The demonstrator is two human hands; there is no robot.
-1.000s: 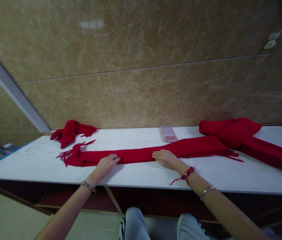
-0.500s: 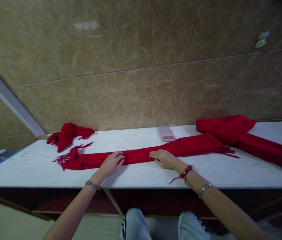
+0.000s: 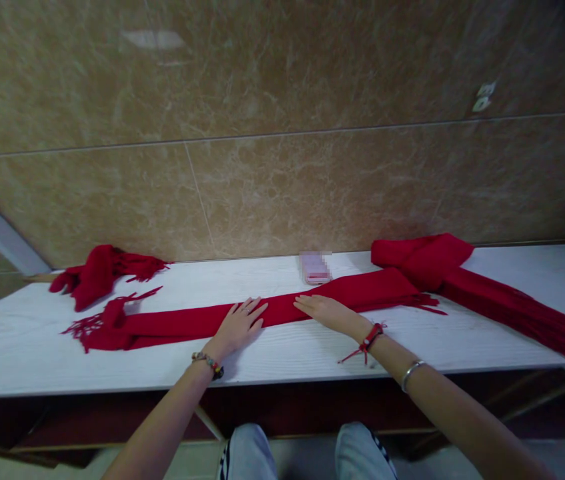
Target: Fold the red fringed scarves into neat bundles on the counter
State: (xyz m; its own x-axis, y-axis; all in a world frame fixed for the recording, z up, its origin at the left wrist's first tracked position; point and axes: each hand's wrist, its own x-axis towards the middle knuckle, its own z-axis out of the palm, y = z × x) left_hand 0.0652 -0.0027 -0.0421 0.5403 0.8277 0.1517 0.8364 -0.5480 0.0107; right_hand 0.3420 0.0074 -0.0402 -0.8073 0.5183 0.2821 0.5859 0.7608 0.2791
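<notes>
A long red scarf [image 3: 177,325] with fringed ends lies stretched in a narrow band across the white countertop [image 3: 282,357]. My left hand [image 3: 238,327] rests on its middle with fingers spread. To the right, my right hand [image 3: 329,313] lies flat on the same scarf, fingers stretched out toward the left. Neither hand grips the cloth. At the left end the fringe is bunched. The right end touches or overlaps a second red scarf [image 3: 425,260], folded across itself, whose fringed tail runs to the right.
A bunched red fringed cloth [image 3: 99,273] sits by the wall at the left. Behind the scarf is a pinkish phone-like object [image 3: 315,267], partly blurred. A tan marbled wall [image 3: 282,187] bounds the counter's back. Under the front edge are dark open shelves [image 3: 312,403].
The view has shifted to the right. My left hand has slid right along the scarf, closer to my right hand, and its fingers have spread. My right hand now lies flatter.
</notes>
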